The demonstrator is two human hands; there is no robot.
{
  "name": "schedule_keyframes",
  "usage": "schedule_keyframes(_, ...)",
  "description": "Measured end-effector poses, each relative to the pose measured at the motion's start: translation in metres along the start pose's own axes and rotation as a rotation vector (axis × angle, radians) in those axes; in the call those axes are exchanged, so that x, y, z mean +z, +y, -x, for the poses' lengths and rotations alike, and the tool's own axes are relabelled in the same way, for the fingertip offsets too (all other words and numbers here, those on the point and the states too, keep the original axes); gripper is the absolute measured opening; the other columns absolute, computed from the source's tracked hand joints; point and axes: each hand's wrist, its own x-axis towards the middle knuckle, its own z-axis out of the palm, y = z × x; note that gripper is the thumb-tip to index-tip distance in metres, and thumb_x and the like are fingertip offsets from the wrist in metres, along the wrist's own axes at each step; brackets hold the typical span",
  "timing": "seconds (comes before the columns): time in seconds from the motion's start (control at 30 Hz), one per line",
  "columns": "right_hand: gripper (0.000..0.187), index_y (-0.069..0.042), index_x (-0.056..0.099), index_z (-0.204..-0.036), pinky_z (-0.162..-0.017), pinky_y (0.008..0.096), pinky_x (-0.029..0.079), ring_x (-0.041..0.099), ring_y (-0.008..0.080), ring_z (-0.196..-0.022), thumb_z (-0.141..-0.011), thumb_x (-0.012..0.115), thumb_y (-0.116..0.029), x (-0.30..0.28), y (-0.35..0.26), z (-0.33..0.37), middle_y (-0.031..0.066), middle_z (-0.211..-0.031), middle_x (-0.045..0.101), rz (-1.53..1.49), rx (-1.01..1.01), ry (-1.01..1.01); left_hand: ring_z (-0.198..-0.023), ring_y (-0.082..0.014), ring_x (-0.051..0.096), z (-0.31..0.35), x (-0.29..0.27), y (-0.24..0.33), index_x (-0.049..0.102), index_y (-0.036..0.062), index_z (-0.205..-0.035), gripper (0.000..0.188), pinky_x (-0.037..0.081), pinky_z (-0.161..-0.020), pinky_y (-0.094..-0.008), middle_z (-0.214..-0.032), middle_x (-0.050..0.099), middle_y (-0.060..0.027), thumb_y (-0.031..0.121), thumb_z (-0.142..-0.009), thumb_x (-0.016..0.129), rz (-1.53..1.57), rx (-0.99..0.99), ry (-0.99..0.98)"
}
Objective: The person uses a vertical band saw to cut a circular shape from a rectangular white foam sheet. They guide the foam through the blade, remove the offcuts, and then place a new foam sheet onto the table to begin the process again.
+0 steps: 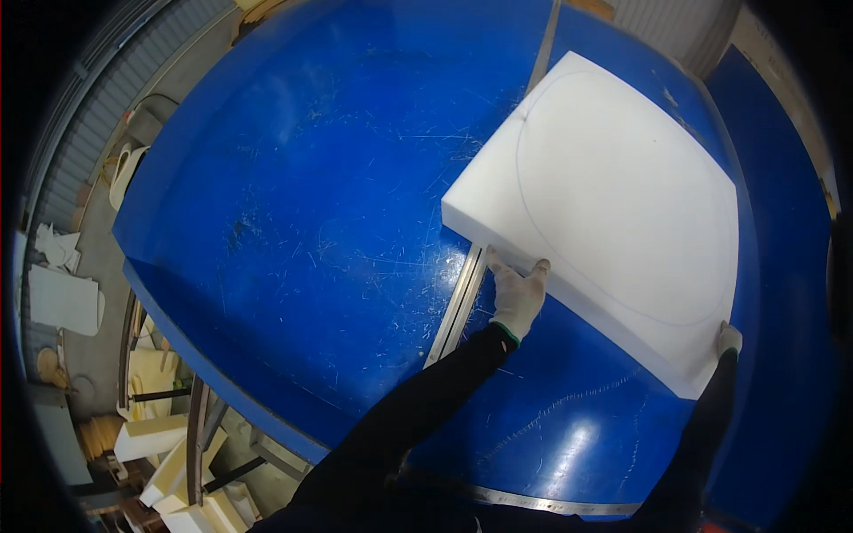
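Note:
A thick white foam block (626, 182) lies on the blue tabletop (311, 178), right of the middle, with a rounded outline drawn faintly on its top. My left hand (518, 293), in a pale glove with a green cuff edge, is at the block's near side. Its thumb rests on the upper edge, and its other fingers reach along the side, partly hidden. At the near right corner, my gloved right hand (729, 339) grips the block's right edge; most of its fingers are out of sight.
A metal rail (457, 302) runs across the tabletop and passes under the block. Beyond the block, a narrow metal strip (544, 49) continues that line. A ruler-like metal edge (560, 505) borders the near side. Foam offcuts (155, 440) and a white sheet (64, 299) lie off to the left.

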Motion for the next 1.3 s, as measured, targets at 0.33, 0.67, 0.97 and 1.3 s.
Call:
schedule_keyframes(0.33, 0.048, 0.000, 0.073, -0.094, -0.083, 0.0489, 0.052, 0.069, 0.0407, -0.094, -0.107, 0.042, -0.034, -0.011, 0.031, 0.001, 0.0220, -0.100, 0.073, 0.383, -0.256, 0.044, -0.109, -0.0300, 0.053, -0.033, 0.021, -0.047, -0.010, 0.0101, -0.161, 0.108, 0.048, -0.087, -0.0365, -0.145, 0.039, -0.0274, 0.017, -0.091, 0.071, 0.043, 0.195, 0.047)
schedule_keyframes(0.67, 0.044, 0.007, 0.073, -0.110, -0.088, 0.0374, 0.052, 0.070, 0.0298, -0.096, -0.097, 0.065, -0.035, -0.034, 0.013, 0.054, 0.0198, -0.102, 0.076, -0.456, 0.199, 0.053, -0.138, -0.0423, 0.044, -0.002, 0.005, 0.011, -0.006, -0.0008, -0.160, 0.106, 0.036, -0.117, -0.0400, -0.152, 0.034, -0.0353, 0.020, -0.089, 0.070, -0.010, 0.104, -0.029)
schedule_keyframes(0.97, 0.043, 0.008, 0.072, -0.111, -0.088, 0.0366, 0.052, 0.070, 0.0261, -0.097, -0.097, 0.067, -0.033, -0.019, 0.052, 0.060, 0.0190, -0.104, 0.075, -0.586, 0.311, 0.082, -0.134, -0.0379, 0.050, 0.002, -0.001, 0.033, -0.004, -0.0037, -0.159, 0.104, 0.040, -0.113, -0.0372, -0.150, 0.041, -0.0307, 0.015, -0.088, 0.071, -0.016, 0.093, -0.060)
schedule_keyframes(1.3, 0.045, 0.010, 0.072, -0.110, -0.075, 0.0330, 0.051, 0.064, 0.0197, -0.081, -0.098, 0.066, -0.034, -0.053, -0.012, 0.142, 0.0125, -0.091, 0.074, -0.653, 0.264, 0.013, -0.091, -0.0205, 0.054, -0.029, -0.017, 0.028, -0.002, -0.0002, -0.160, 0.100, 0.048, -0.076, -0.0323, -0.108, 0.053, -0.0133, 0.009, -0.089, 0.068, 0.015, 0.093, -0.096)
